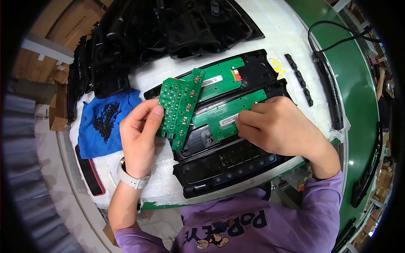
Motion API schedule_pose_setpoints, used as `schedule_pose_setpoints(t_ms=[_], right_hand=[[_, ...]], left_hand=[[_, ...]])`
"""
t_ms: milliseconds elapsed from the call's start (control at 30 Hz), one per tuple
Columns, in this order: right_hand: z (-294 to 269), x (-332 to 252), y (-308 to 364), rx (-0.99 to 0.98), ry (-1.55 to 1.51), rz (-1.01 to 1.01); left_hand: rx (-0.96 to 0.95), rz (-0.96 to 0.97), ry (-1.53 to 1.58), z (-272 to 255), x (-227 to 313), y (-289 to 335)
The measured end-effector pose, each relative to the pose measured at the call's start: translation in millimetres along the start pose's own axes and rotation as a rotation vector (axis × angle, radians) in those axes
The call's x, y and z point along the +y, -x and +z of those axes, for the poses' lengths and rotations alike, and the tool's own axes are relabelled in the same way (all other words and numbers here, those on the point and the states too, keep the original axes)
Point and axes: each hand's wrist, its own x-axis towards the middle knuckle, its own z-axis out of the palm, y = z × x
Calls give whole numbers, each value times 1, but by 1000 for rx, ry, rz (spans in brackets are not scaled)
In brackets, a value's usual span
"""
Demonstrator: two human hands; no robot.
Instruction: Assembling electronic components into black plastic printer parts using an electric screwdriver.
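Left hand (141, 126) clamps loose boards (173, 103); right hand (274, 126), grip unclear, touches the inner board (217, 131) between the casing's (192, 148) short edges; gentle, edge-only handling seems best.

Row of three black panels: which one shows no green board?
The near panel, closest to the purple shirt; green boards show in the middle panel and the far panel.

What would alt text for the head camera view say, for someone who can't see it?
A person's left hand holds up a green circuit board, while the right hand is at another green board lying in a black housing. Small black pieces lie on a blue cloth to the left.
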Motion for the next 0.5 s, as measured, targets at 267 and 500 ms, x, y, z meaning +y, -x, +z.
schedule_pose_setpoints(t_ms=[267, 500], right_hand=[[3, 5, 5, 1, -27, 17], [-3, 1, 4, -128, 38, 43]], left_hand=[[4, 1, -24, 2, 2, 0], [3, 3, -28, 4, 1, -2]])
